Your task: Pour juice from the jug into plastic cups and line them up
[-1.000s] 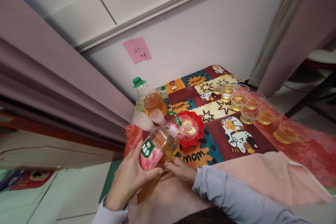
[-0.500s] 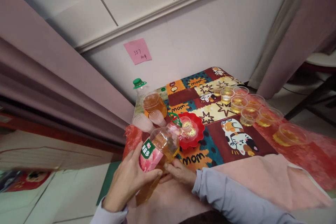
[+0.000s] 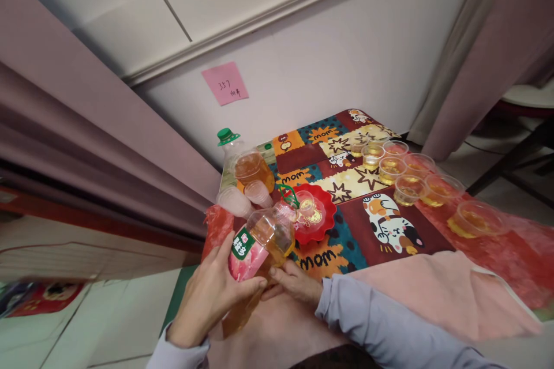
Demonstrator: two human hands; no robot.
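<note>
A large clear juice bottle [image 3: 272, 230] with a pink and green label lies tilted, its neck pointing away from me over a red scalloped plate [image 3: 329, 218]. My left hand [image 3: 210, 294] is wrapped round the bottle's left side. From the right, my right hand [image 3: 298, 284] grips its underside, fingers partly hidden. A green carry loop [image 3: 289, 195] sits at the neck. Near the bottle's mouth a clear plastic cup [image 3: 306, 204] stands on the plate; whether liquid is flowing is too small to tell.
A second juice bottle [image 3: 250, 168] with a green cap stands at the back left, behind two stacks of clear cups [image 3: 235, 202]. Several cups of yellow juice [image 3: 393, 170] line the right side. A pink cloth [image 3: 433, 294] lies along the front edge. Curtains flank the table.
</note>
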